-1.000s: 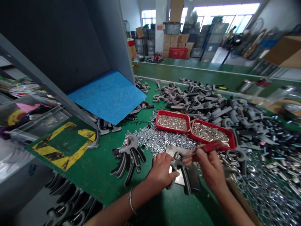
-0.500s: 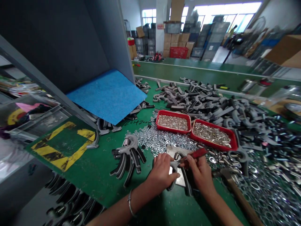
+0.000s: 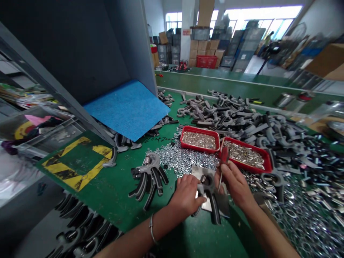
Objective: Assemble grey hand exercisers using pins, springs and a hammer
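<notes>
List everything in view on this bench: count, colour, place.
trays: two, red, mid-bench, full of small silver parts
washers: many, silver, loose below the trays
handle parts: many, grey and black, heaped behind the trays
grip trainers: several, black and grey, left of the hands
blue mat: one, blue, at the left
grip trainer: one, black and grey, in the left hand
screwdriver: one, red handle, in the right hand
left hand: one, bracelet on wrist
right hand: one

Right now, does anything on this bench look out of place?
The blue textured sheet looks odd: it slants down from the grey panel and overhangs the grey grip handles on the green bench top, partly covering them.
</notes>
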`<state>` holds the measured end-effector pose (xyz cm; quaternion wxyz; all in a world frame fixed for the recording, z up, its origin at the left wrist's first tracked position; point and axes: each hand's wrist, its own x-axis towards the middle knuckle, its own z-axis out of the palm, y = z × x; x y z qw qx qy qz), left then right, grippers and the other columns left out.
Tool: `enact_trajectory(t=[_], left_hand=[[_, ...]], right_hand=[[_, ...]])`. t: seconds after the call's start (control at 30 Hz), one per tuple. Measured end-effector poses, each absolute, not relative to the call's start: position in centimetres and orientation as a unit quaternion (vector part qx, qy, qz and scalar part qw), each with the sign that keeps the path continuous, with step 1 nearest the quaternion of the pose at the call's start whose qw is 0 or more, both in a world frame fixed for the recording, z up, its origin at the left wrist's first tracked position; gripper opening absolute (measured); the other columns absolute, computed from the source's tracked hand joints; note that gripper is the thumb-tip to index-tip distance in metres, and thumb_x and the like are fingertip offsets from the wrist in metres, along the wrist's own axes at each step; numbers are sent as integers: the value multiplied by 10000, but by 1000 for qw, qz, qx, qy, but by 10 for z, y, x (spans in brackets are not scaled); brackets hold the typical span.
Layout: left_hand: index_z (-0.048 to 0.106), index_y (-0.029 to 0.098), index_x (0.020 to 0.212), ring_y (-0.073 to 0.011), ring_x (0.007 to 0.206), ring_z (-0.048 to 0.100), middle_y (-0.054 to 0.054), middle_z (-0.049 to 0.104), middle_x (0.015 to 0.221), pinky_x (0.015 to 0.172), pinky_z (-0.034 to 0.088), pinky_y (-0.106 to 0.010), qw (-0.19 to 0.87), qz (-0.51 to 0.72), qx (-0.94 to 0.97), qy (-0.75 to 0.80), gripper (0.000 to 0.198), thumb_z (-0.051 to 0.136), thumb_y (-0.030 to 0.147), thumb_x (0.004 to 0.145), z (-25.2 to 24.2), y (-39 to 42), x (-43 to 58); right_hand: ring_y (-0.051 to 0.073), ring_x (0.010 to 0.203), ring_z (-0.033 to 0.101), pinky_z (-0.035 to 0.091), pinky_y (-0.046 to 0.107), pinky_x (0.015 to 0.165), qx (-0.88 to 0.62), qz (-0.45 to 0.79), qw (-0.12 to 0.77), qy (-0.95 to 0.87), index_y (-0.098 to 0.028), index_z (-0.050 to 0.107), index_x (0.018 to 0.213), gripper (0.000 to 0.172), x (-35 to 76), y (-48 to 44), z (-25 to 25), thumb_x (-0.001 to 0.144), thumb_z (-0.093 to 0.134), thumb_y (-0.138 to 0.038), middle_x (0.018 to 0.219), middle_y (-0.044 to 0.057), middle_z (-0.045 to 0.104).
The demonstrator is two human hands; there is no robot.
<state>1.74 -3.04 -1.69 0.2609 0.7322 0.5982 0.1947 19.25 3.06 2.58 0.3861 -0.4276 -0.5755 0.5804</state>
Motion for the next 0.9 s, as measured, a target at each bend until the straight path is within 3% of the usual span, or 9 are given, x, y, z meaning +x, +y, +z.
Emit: enact_trajectory(t=[0.1, 0.2, 0.3, 0.37, 0.43, 0.57, 0.67, 0.9], left_hand=[[551, 219, 1213, -286, 1129, 463, -82, 566, 1223, 980, 345, -462, 226, 233, 747, 580, 368, 641, 324, 873, -18, -42, 22], [566, 236, 1234, -279, 1155, 456, -79, 562, 1249, 992, 342, -461, 215, 267, 739, 580, 332, 580, 246, 902, -18, -48, 27], [625, 261, 1156, -263, 1147, 473, -49, 586, 1205, 987, 365, -437, 259, 284, 716, 583, 319, 607, 170, 850, -19, -43, 29], [661, 269, 1078, -249, 1130, 492, -30, 606, 1156, 989, 381, -418, 297, 289, 703, 578, 305, 619, 127, 811, -23, -37, 30], [664, 254, 1050, -245, 1146, 493, -35, 602, 1163, 1014, 379, -413, 313, 301, 695, 573, 302, 606, 100, 796, -28, -34, 30], [514, 194, 1268, -284, 1268, 414, -108, 504, 1335, 1107, 295, -471, 278, 328, 690, 582, 487, 638, 151, 799, -38, -40, 29], [444, 192, 1320, -295, 1248, 425, -113, 514, 1320, 1098, 302, -481, 272, 309, 697, 588, 598, 704, 240, 784, -39, -43, 23], [459, 192, 1276, -288, 1217, 441, -101, 526, 1292, 1076, 321, -466, 281, 280, 718, 572, 560, 712, 258, 781, -35, -36, 13]], right_hand=[[161, 441, 555, 450, 277, 464, -541, 497, 367, -571, -271, 446, 865, 266, 224, 35, 2, 954, 450, -522, 587, -58, 592], [240, 566, 630, 490, 355, 546, -635, 352, 262, -636, -255, 502, 877, 304, 251, 27, -19, 919, 471, -555, 650, 4, 628], [352, 950, 641, 508, 477, 771, -633, 161, 211, -727, -204, 581, 1070, 365, 257, 15, -20, 906, 511, -523, 1046, 152, 662], [353, 1076, 580, 479, 503, 877, -586, 95, 223, -773, -200, 596, 1142, 334, 251, 9, -14, 936, 500, -445, 1162, 163, 610], [292, 1031, 592, 486, 452, 898, -514, 130, 226, -817, -219, 637, 1059, 226, 240, 8, -9, 969, 467, -338, 1068, 116, 628], [226, 924, 618, 515, 375, 854, -413, 231, 206, -856, -216, 650, 967, 189, 220, 8, -16, 980, 462, -230, 945, 72, 641], [245, 946, 610, 510, 393, 855, -415, 216, 194, -862, -193, 646, 994, 140, 212, 8, -25, 962, 516, -233, 966, 89, 633], [252, 982, 600, 504, 359, 830, -432, 172, 125, -877, -198, 622, 912, 106, 205, 7, -18, 957, 528, -222, 982, 85, 620]])
